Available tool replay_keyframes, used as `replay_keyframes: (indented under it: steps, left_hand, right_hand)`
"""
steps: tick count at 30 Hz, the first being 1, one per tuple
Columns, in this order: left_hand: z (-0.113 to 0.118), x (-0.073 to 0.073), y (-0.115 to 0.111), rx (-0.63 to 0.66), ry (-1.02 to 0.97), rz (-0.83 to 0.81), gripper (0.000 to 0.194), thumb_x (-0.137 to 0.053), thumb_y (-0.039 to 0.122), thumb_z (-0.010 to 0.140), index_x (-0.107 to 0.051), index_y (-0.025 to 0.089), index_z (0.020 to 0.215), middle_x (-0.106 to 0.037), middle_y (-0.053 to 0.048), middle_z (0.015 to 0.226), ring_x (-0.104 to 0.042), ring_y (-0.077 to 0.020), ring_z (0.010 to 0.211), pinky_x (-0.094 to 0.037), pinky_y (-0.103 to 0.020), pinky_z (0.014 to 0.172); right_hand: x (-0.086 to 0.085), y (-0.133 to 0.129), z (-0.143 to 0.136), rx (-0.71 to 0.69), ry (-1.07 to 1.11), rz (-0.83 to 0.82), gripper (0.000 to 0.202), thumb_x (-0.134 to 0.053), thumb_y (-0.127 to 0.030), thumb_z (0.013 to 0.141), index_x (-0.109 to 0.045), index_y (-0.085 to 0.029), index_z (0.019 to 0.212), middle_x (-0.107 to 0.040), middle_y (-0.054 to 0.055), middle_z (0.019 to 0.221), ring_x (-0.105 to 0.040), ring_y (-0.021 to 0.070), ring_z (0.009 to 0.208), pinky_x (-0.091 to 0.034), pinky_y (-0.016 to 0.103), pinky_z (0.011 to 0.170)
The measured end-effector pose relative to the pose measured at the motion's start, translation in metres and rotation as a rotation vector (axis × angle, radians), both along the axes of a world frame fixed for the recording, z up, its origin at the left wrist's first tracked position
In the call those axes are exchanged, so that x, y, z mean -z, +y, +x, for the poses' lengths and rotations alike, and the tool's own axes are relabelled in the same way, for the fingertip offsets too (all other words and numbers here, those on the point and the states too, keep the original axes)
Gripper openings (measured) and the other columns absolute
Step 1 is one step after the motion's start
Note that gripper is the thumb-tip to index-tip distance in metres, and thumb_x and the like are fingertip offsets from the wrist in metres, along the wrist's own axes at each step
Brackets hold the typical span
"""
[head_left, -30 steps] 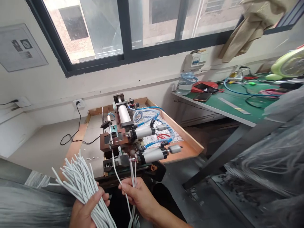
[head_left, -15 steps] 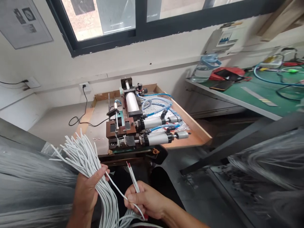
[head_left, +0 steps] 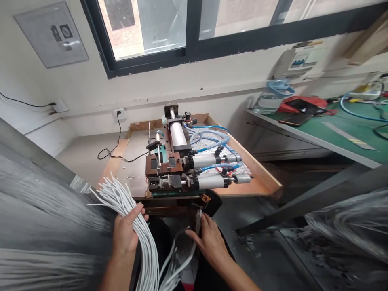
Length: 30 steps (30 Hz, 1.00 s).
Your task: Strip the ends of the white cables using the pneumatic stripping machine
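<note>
A thick bundle of white cables (head_left: 145,246) hangs down from my left hand (head_left: 127,228), whose fingers and thumb wrap round it below the fanned-out ends. My right hand (head_left: 209,242) is lower right of it, above my lap, closed round a few white cables (head_left: 198,222) that point upward; these are blurred by motion. More loose cables curve down below, between my hands. Just beyond my hands, a machine (head_left: 172,165) with silver cylinders and blue hoses stands at the front edge of a table.
The machine's table (head_left: 121,178) has a low wooden rim at its right. Plastic-wrapped bundles (head_left: 45,218) stand close on my left. At the right, a green worktop (head_left: 333,125) holds a water bottle (head_left: 269,97), a red bag and phones. A metal leg slants beneath it.
My right hand has moved right, away from the bundle, with its few cables. The single cable that stretched between my hands is no longer there. The view has shifted slightly left.
</note>
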State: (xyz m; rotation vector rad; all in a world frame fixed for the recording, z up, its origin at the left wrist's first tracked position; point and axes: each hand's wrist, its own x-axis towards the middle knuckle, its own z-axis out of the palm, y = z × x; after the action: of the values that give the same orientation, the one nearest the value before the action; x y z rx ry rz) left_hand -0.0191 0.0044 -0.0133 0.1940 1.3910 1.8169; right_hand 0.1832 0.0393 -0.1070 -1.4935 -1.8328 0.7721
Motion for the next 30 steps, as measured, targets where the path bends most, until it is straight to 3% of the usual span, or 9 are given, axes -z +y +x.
replay_keyframes:
  steps: [3,7,10,13,15,17,21,24,30]
  left_hand:
    - [0.007,0.003,0.007,0.016,-0.08,-0.021,0.02,-0.066,0.005,0.052,-0.057,0.011,0.069,-0.06,-0.001,0.061,-0.058,-0.0144,0.057,-0.05,-0.031,0.058]
    - [0.011,0.003,0.011,0.042,-0.1,-0.008,0.021,-0.064,0.004,0.055,-0.057,0.012,0.074,-0.062,-0.001,0.065,-0.06,-0.015,0.062,-0.049,-0.034,0.068]
    - [0.012,0.002,0.001,0.08,-0.073,-0.033,0.02,-0.065,0.008,0.056,-0.057,0.012,0.074,-0.062,-0.003,0.061,-0.06,-0.0161,0.061,-0.049,-0.033,0.065]
    - [0.016,0.002,-0.013,0.132,-0.045,-0.055,0.021,-0.067,0.014,0.056,-0.058,0.013,0.075,-0.061,-0.002,0.055,-0.058,-0.0153,0.053,-0.048,-0.028,0.053]
    - [0.019,0.002,-0.018,0.163,-0.029,-0.038,0.022,-0.068,0.015,0.055,-0.058,0.014,0.075,-0.061,-0.001,0.056,-0.057,-0.0141,0.052,-0.046,-0.025,0.051]
    - [0.022,0.001,-0.019,0.19,-0.001,0.005,0.028,-0.069,0.014,0.053,-0.059,0.014,0.08,-0.064,-0.002,0.064,-0.059,-0.0154,0.059,-0.046,-0.026,0.058]
    - [0.026,-0.003,-0.013,0.193,0.067,0.037,0.038,-0.071,0.014,0.049,-0.06,0.015,0.085,-0.066,-0.002,0.073,-0.06,-0.0193,0.071,-0.045,-0.028,0.067]
    - [0.024,0.0,-0.008,0.186,0.074,-0.017,0.037,-0.073,0.015,0.046,-0.06,0.013,0.081,-0.066,-0.004,0.07,-0.06,-0.0212,0.069,-0.045,-0.03,0.065]
    - [0.011,0.013,-0.004,0.094,0.144,-0.159,0.033,-0.075,0.022,0.043,-0.059,0.012,0.07,-0.062,-0.003,0.051,-0.056,-0.0169,0.046,-0.045,-0.028,0.047]
  right_hand:
    - [-0.026,-0.016,-0.029,-0.227,0.357,-0.017,0.043,-0.049,-0.041,0.073,-0.051,-0.016,0.108,-0.049,0.013,0.111,-0.043,0.0261,0.104,-0.031,0.038,0.089]
    - [-0.045,-0.043,-0.077,-0.72,0.774,-0.557,0.058,-0.032,-0.06,0.074,-0.059,-0.012,0.092,-0.058,0.007,0.073,-0.054,0.0172,0.065,-0.043,0.028,0.059]
    - [-0.04,-0.05,-0.09,-0.806,0.863,-0.767,0.067,-0.027,-0.065,0.071,-0.062,-0.008,0.076,-0.05,0.004,0.055,-0.047,0.0106,0.048,-0.037,0.02,0.045]
    - [-0.042,-0.045,-0.086,-0.85,0.893,-0.731,0.064,-0.033,-0.064,0.069,-0.062,-0.007,0.076,-0.049,0.003,0.058,-0.046,0.0098,0.05,-0.036,0.02,0.046]
    - [-0.053,-0.035,-0.081,-0.799,0.887,-0.574,0.055,-0.039,-0.059,0.071,-0.061,-0.01,0.086,-0.052,0.004,0.067,-0.048,0.0125,0.06,-0.039,0.023,0.055]
    - [-0.067,-0.022,-0.077,-0.616,0.832,-0.354,0.041,-0.045,-0.049,0.074,-0.06,-0.015,0.092,-0.054,0.004,0.077,-0.049,0.0149,0.072,-0.039,0.025,0.068]
    - [-0.087,-0.001,-0.079,-0.354,0.745,-0.149,0.019,-0.054,-0.033,0.072,-0.064,-0.018,0.074,-0.052,0.002,0.071,-0.048,0.0138,0.069,-0.037,0.023,0.065]
    - [-0.089,0.008,-0.083,-0.334,0.819,-0.202,0.017,-0.058,-0.031,0.069,-0.065,-0.016,0.064,-0.053,0.001,0.064,-0.048,0.0128,0.064,-0.037,0.022,0.06]
    - [-0.08,0.019,-0.086,-0.25,1.123,-0.582,0.023,-0.064,-0.033,0.061,-0.058,-0.011,0.058,-0.047,-0.003,0.047,-0.036,0.0046,0.04,-0.025,0.017,0.038]
